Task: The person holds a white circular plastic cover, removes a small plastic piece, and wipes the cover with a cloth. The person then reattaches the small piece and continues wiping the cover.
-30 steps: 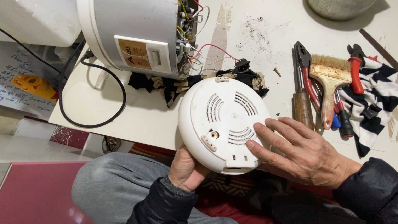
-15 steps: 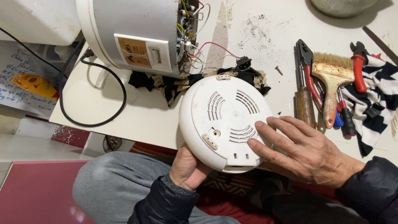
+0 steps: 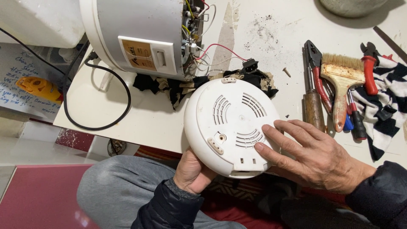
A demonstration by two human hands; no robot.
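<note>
My left hand (image 3: pixel 191 171) cups the round white cover (image 3: pixel 231 126) from beneath at its near edge, gripping it, while my right hand (image 3: pixel 313 157) lies flat and open on top, fingers (image 3: pixel 271 142) spread over the vent slots. The cover hangs half off the table (image 3: pixel 140 123) edge above my lap, tilted toward me. I'd keep the lower grip firm and press lightly above, so the plastic doesn't flex or slip. Just behind it sits a dark rag (image 3: pixel 169 87) and the opened cooker body (image 3: pixel 140 34) with loose wires (image 3: pixel 212 51); the pliers (image 3: pixel 317 76), brush (image 3: pixel 341 80) and screwdrivers (image 3: pixel 354 118) crowd my right. Free room is toward my knees and the bare tabletop to the left.
</note>
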